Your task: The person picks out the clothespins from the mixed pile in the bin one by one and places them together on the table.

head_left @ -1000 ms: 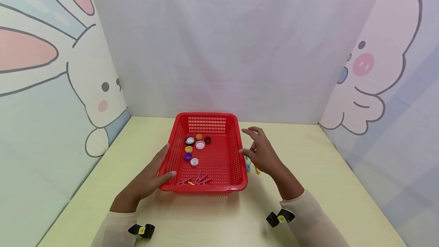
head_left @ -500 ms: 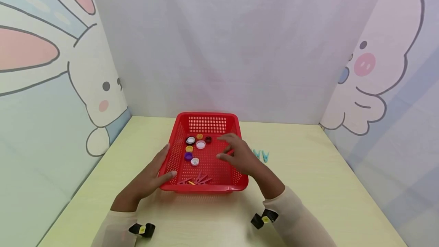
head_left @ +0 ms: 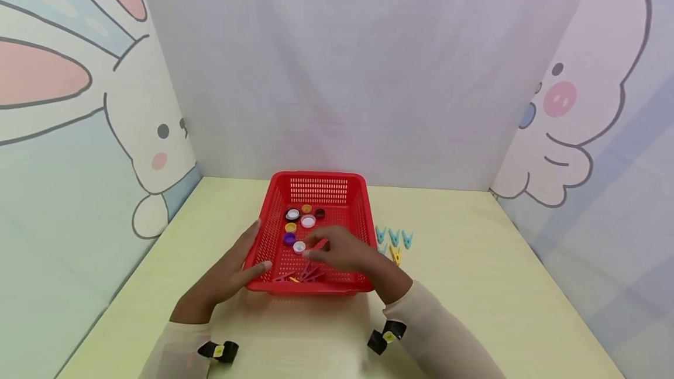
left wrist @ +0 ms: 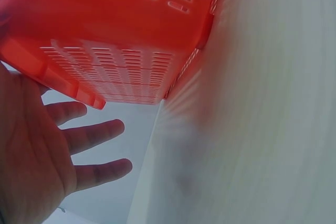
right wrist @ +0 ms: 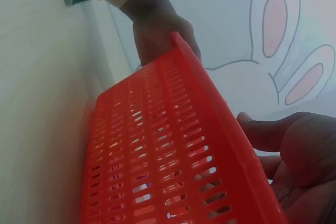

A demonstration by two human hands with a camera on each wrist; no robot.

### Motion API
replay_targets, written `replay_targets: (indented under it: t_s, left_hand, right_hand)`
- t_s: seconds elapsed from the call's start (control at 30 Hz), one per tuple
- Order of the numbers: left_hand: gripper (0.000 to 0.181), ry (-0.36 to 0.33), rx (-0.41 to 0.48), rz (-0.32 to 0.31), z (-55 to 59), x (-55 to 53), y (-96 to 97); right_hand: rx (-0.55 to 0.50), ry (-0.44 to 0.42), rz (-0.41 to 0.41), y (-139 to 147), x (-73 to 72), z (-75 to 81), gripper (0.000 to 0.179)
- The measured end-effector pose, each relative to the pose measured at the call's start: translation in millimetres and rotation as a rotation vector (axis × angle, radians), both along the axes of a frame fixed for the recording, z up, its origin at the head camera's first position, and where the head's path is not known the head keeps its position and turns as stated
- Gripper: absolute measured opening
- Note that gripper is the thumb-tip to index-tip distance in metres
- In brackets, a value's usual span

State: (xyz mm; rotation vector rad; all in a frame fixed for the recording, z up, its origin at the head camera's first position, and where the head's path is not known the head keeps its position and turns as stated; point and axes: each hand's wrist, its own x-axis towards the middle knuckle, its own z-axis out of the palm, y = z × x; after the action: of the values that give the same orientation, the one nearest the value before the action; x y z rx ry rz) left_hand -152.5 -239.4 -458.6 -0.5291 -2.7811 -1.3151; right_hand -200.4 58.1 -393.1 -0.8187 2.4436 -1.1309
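Note:
A red perforated plastic basket point(head_left: 337, 289) stands on the table. At its left rim rests my left hand point(head_left: 226, 274), thumb over the edge, its other fingers straight and spread along the outside in the left wrist view. My right hand point(head_left: 339, 250) hovers inside the basket, fingers bent and thumb apart, with nothing visible between them. Just left of its fingertips lies a small white bottle cap point(head_left: 299, 247). Around it are a purple cap point(head_left: 289, 239), a yellow cap point(head_left: 291, 227), a pink-rimmed white cap point(head_left: 308, 221) and a brown cap point(head_left: 319, 213). Pink clothespins point(head_left: 284, 278) lie at the near end.
Right of the basket, several teal clothespins point(head_left: 394, 237) and a yellow clothespin point(head_left: 396, 255) lie on the table point(head_left: 463, 285). A pale curtain wall point(head_left: 358, 75) stands behind, with cartoon-printed walls on both sides.
My right hand has moved left from beside the basket's right rim into the basket, near the white cap. The clothespins on the right have come into view. My left hand stays put.

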Motion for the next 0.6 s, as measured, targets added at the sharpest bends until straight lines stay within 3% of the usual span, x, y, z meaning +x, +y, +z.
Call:
replay_targets:
  t_s: [0.23,0.43,0.6]
  left_hand:
    - [0.113,-0.008,-0.006,-0.002,1.0,0.4,1.2]
    - [0.114,0.008,-0.010,-0.005,3.1,0.1,1.6]
    - [0.112,0.019,-0.012,-0.004,4.1,1.5,1.2]
  right_hand:
    - [0.042,-0.212,0.075,-5.1,-0.8,-1.0,0.045]
    - [0.092,-0.283,0.123,-5.3,-3.5,-5.0,0.045]
    - [0.151,-0.292,0.136,-6.5,-6.3,-5.8,0.048]
